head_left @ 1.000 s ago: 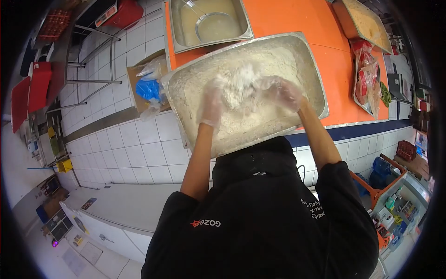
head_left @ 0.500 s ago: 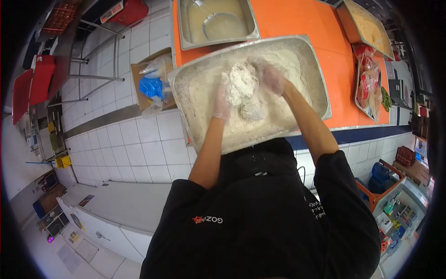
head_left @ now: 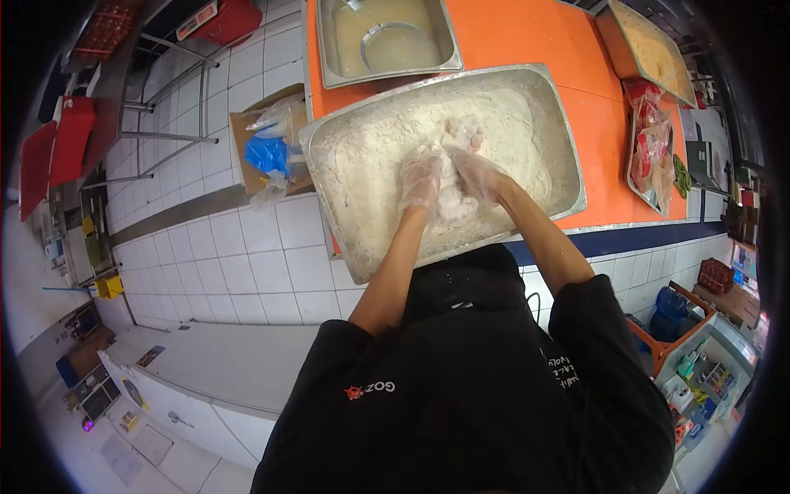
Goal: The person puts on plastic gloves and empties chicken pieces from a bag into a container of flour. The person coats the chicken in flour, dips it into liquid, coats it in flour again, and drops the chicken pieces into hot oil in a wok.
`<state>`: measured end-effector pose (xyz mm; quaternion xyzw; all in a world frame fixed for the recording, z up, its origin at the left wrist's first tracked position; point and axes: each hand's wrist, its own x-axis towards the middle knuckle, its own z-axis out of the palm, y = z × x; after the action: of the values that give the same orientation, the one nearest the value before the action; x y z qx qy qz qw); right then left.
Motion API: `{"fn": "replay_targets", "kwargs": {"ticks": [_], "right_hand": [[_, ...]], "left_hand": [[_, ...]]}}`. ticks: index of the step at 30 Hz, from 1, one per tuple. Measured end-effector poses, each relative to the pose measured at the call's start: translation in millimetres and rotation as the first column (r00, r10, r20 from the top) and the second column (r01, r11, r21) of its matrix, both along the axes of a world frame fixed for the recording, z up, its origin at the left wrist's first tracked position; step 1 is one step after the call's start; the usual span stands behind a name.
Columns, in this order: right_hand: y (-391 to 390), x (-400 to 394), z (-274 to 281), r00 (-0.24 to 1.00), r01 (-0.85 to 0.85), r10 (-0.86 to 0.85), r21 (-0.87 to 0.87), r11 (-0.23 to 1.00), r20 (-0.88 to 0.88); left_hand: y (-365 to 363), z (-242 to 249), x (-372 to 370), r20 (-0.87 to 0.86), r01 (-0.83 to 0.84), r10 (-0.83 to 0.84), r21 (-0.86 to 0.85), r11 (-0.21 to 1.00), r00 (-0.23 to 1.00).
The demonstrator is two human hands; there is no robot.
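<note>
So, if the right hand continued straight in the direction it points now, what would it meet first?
Probably the left hand, since the right hand points toward it; depth is unclear, so the white powder could come first.

On the table, the flour tray lies nearest, w/ liquid pan behind to L, carton at its L side & bags farther R.

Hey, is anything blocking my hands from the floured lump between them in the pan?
Nothing visible, beyond the see-through gloves: your left hand and right hand flank the floured lump directly. Whether both touch it, I can't tell.
</note>
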<state>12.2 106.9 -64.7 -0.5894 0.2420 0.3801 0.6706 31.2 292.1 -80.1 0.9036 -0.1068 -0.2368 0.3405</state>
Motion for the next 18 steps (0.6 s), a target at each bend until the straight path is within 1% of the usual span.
{"fn": "replay_targets", "kwargs": {"ticks": [1, 2, 3, 4, 5, 6, 7, 8, 9, 10, 11, 12, 13, 14, 15, 16, 17, 18], "right_hand": [[-7.8, 1.6, -17.6, 0.995, 0.080, -0.075, 0.076, 0.994, -0.058], [-17.3, 6.4, -42.7, 0.981, 0.187, -0.196, 0.254, 0.949, 0.009], [-23.2, 0.6, -59.4, 0.946, 0.278, -0.322, 0.432, 0.858, 0.032], [-27.5, -12.9, -55.1, 0.946, 0.292, -0.324, 0.432, 0.853, 0.001], [-36.4, -15.9, -32.4, 0.951, 0.166, -0.252, 0.391, 0.905, 0.181], [-33.3, -7.2, 11.7, 0.942, 0.156, -0.230, 0.285, 0.946, 0.246], [-29.8, 1.9, 57.3, 0.933, 0.152, -0.198, 0.170, 0.974, 0.301], [-44.3, -6.0, 35.1, 0.928, 0.157, -0.204, 0.169, 0.973, 0.310], [-70.0, -20.6, -7.8, 0.887, -0.136, 0.163, -0.093, 0.986, 0.431], [-72.2, -28.0, -14.4, 0.828, -0.268, 0.347, -0.233, 0.935, 0.440], [-74.4, -35.2, -20.9, 0.738, -0.379, 0.518, -0.369, 0.848, 0.432], [-54.5, -40.9, 1.9, 0.649, -0.523, 0.673, -0.434, 0.734, 0.356], [-36.1, -41.8, 24.4, 0.530, -0.647, 0.804, -0.485, 0.589, 0.270], [-22.0, -42.0, 40.4, 0.524, -0.652, 0.808, -0.484, 0.584, 0.269], [-8.2, -43.5, 54.4, 0.777, -0.539, 0.592, -0.262, 0.801, 0.212], [0.2, -44.8, 60.8, 0.942, -0.323, 0.326, -0.055, 0.945, 0.075], [3.3, -46.2, 55.9, 0.942, -0.323, 0.327, -0.057, 0.945, 0.076], [4.7, -45.4, 46.5, 0.956, -0.289, 0.289, -0.005, 0.957, 0.045]], "left_hand": [[-2.9, -10.0, 4.9, -0.029, 0.031, -0.032, -0.019, 0.999, 0.999], [-1.8, -2.4, 11.0, -0.094, -0.020, 0.006, -0.148, 0.989, 0.996], [2.7, 16.3, 16.8, -0.242, -0.174, 0.088, -0.362, 0.916, 0.966], [11.7, 40.6, 19.4, -0.448, -0.386, 0.128, -0.552, 0.739, 0.885], [22.1, 61.8, 23.3, -0.570, -0.524, 0.116, -0.632, 0.571, 0.814], [33.3, 78.7, 29.6, -0.603, -0.570, 0.109, -0.656, 0.495, 0.790], [41.4, 75.0, 32.6, -0.449, -0.439, 0.171, -0.604, 0.666, 0.877], [49.6, 70.9, 35.4, -0.279, -0.323, 0.207, -0.485, 0.813, 0.938], [53.9, 58.1, 34.7, 0.084, -0.142, 0.155, -0.144, 0.979, 0.984], [63.6, 26.2, 14.0, 0.271, -0.082, 0.023, 0.207, 0.975, 0.962], [78.0, -18.3, -17.9, 0.387, -0.077, -0.165, 0.539, 0.839, 0.907], [92.8, -68.7, -46.2, 0.352, 0.026, -0.295, 0.603, 0.797, 0.889], [87.5, -55.7, -52.3, 0.196, 0.186, -0.388, 0.632, 0.752, 0.901], [81.8, -40.6, -58.3, 0.037, 0.345, -0.468, 0.624, 0.701, 0.883], [54.9, 21.5, -55.1, -0.237, 0.550, -0.507, 0.519, 0.654, 0.828], [46.2, 21.1, -67.6, -0.241, 0.549, -0.504, 0.519, 0.655, 0.830], [37.7, 18.6, -77.2, -0.281, 0.513, -0.430, 0.449, 0.732, 0.858], [31.2, 20.6, -75.9, -0.317, 0.463, -0.358, 0.378, 0.802, 0.878]]}}
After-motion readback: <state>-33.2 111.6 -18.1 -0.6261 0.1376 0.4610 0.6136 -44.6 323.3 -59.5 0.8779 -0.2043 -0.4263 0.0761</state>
